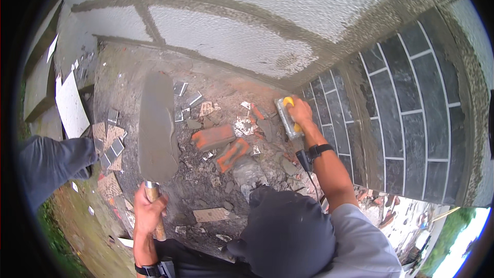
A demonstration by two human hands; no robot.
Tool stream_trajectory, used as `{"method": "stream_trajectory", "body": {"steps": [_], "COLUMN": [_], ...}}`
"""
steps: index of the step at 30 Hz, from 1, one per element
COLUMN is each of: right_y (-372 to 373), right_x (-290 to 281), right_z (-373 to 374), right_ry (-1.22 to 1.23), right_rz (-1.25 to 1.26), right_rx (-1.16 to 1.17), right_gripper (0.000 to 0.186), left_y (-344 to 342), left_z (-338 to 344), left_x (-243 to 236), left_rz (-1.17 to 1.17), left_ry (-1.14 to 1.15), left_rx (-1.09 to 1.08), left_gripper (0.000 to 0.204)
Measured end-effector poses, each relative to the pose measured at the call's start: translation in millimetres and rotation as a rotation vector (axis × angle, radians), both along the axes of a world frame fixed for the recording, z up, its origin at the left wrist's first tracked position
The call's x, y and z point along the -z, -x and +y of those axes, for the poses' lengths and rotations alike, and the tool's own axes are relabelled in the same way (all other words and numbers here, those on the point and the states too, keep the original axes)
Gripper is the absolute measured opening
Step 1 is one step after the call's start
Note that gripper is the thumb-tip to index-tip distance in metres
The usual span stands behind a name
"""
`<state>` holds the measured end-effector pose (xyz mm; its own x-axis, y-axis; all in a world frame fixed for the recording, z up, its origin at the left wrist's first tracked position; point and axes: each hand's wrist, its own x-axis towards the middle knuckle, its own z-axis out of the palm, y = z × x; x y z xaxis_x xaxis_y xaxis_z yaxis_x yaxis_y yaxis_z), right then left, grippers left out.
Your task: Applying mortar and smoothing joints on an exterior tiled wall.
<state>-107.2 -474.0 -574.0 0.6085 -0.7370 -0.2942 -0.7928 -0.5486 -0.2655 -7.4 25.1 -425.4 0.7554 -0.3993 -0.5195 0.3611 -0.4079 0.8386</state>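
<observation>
Right hand (302, 112) forward, seemingly curled

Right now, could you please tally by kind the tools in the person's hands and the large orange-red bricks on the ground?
Wooden-handled trowel bearing grey mortar, in the left hand: 1
Yellow-handled grey float, in the right hand: 1
Large orange-red bricks: 2
Total: 4

One trowel (152, 191), in one left hand (148, 210). Right of the trowel: one right hand (300, 112), one yellow-handled float (292, 125), two large brick pieces (213, 137). Left of the trowel: one large white sheet (71, 105).
</observation>
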Motion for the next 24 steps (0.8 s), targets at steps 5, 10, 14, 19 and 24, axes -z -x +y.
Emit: {"method": "stream_trajectory", "body": {"steps": [5,10,14,19,24], "right_y": [-28.8,-19.9,21.9,-55.3,-65.7], "right_x": [29.0,46.6,-22.7,-240.7,-462.0], "right_z": [-1.1,4.3,-41.3,98.1,168.9], "right_ry": [0.061,-0.059,-0.154,-0.846,-0.874], "right_rz": [-0.022,0.083,-0.183,-0.497,-0.675], "right_rx": [-0.018,-0.045,-0.136,0.014,-0.337], "right_gripper": [0.041,0.036,0.029,0.031,0.049], "left_y": [-5.7,-3.5,0.1,31.3,67.7], "left_z": [8.3,7.3,-35.2,-2.3,-20.1], "left_x": [-5.1,-17.8,-39.0,-110.0,-253.6], "left_rz": [0.033,0.143,0.279,0.516,0.636], "left_ry": [0.002,0.077,0.233,0.361,0.388], "left_rx": [-0.044,-0.073,-0.049,-0.210,-0.143], "left_gripper": [0.023,0.031,0.019,0.020,0.019]}}
